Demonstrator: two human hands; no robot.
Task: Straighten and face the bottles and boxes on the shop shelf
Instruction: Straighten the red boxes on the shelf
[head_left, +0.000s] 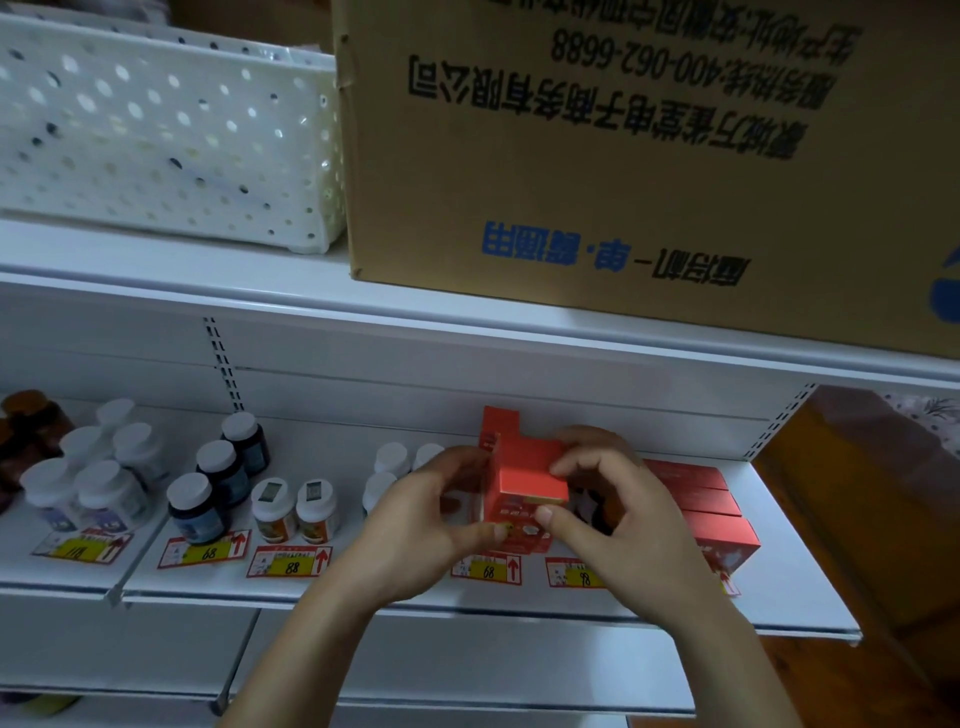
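Head view: a small red cardboard box is held upright between both hands above the front of the white metal shelf. The left hand grips its left side, thumb on the front; the right hand pinches its top and right edge. Behind the right hand, a row of matching red boxes is partly hidden (their print unreadable). White-capped bottles are half covered by the left hand.

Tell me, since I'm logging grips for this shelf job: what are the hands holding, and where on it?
Both hands hold one red box. The left hand grips its left side; the right hand pinches its right end, fingers on top, thumb on the front.
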